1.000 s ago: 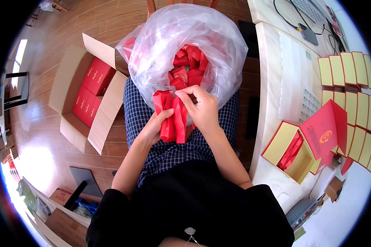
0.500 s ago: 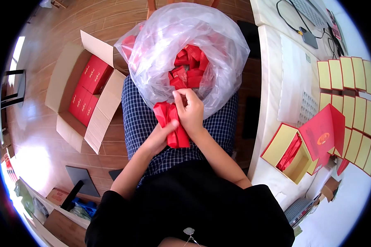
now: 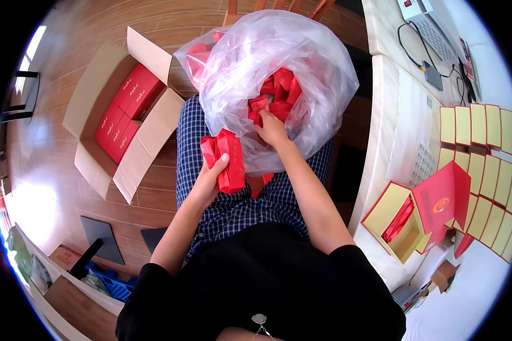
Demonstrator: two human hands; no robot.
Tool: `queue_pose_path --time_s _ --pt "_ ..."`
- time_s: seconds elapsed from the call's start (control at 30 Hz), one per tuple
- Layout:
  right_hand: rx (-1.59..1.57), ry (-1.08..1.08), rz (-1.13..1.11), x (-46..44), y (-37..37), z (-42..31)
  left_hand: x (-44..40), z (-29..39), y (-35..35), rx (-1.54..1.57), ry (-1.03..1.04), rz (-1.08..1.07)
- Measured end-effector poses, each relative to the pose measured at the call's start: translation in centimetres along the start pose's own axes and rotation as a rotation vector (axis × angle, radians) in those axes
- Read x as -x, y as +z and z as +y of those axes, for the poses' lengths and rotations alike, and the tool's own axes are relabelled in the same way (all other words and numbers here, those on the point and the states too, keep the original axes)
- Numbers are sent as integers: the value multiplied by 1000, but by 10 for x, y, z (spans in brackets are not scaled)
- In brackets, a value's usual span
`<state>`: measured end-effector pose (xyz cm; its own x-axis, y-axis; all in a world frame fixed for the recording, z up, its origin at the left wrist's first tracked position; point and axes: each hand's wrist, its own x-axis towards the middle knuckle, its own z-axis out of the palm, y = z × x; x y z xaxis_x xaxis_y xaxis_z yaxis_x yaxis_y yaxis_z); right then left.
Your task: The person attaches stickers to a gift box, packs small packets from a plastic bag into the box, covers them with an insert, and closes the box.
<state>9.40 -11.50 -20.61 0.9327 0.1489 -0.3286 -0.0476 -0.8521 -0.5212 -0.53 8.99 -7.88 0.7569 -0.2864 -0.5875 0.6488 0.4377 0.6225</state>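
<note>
The red packets (image 3: 224,162), slim and long with glossy, creased wrapping, sit just left of the frame's centre, upright side by side in the left hand (image 3: 210,173). That hand is closed around them, its thumb pressed across the front. The right hand (image 3: 272,128) reaches into the mouth of the plastic bag (image 3: 224,91), fingertips down at the loose packets (image 3: 280,91); whether they pinch one cannot be told.

The bag, at the upper centre, is clear, milky and crinkled, its rim a thick rounded ring of folds. More red shows through its film on the left side. Beneath it lie the checked trousers (image 3: 190,133), dark blue cloth with a pale grid, and below those a plain black top (image 3: 256,284).

At the upper left, on the wood-grain floor (image 3: 153,204), an open cardboard carton (image 3: 88,102) with matte brown flaps spread outward holds smooth red boxes (image 3: 116,129) printed with small pale characters.

On the right, a pale marbled tabletop (image 3: 375,142) bears an open rigid gift box (image 3: 381,213), red outside and yellow-green within, with a shiny red packet (image 3: 399,220) lying in one compartment. Beyond it, flat yellow-green panels (image 3: 478,126) edged in red stand in tidy rows at the right edge.
</note>
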Motion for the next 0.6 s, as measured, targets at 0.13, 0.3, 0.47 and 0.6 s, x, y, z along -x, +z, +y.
queue_pose_path --time_s 0.13,0.3,0.47,0.6 --pt "-263 68 388 28 -42 -18 -2 8 -2 164 -22 -2" --pt "-881 -30 662 91 -85 -59 -19 25 28 273 -48 -131" --pt "-270 -420 526 147 -126 -104 -30 43 82 186 143 -187" --pt "-122 -365 420 182 -161 -107 -23 56 105 -28 173 -286"
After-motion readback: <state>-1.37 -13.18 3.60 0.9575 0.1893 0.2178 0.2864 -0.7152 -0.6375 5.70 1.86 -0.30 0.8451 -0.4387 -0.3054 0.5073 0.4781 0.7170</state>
